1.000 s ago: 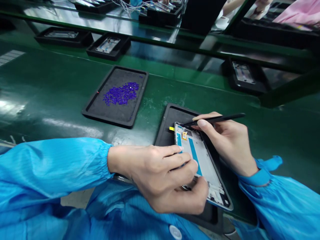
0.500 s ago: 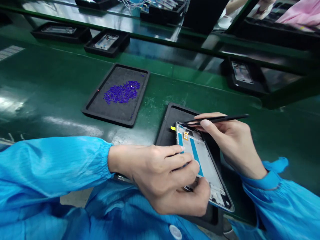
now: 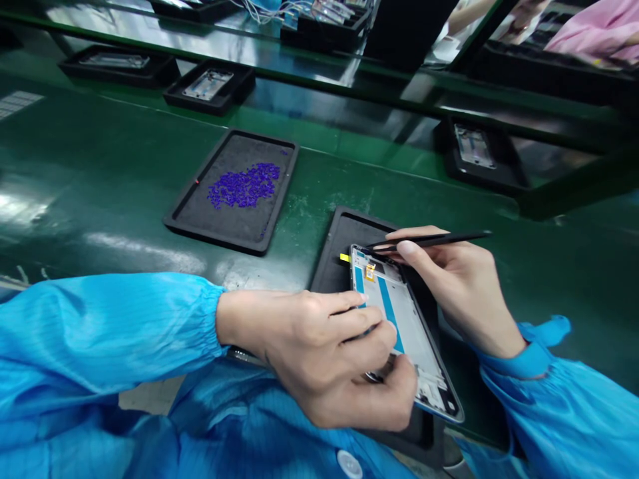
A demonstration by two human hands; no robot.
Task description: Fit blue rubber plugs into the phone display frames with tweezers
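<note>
A phone frame (image 3: pixel 409 326) with blue strips lies tilted in a black tray (image 3: pixel 339 246) near the bench's front edge. My left hand (image 3: pixel 329 359) is closed around the frame's near left side, thumb and fingers pressing it. My right hand (image 3: pixel 449 279) pinches black tweezers (image 3: pixel 429 239), whose tips rest at the frame's top edge beside a small gold part (image 3: pixel 369 271). A yellow tab (image 3: pixel 344 257) sticks out at the frame's top left corner.
A second black tray (image 3: pixel 190 206) to the left holds a heap of small purple pieces (image 3: pixel 243 186). Several more trays with phone frames (image 3: pixel 210 85) (image 3: pixel 474 148) sit on the green conveyor behind. Another person in pink (image 3: pixel 594 30) is at the far right.
The tweezers and my right hand shifted slightly along the frame's top edge. My left hand keeps its grip. The trays at the back drifted a little left.
</note>
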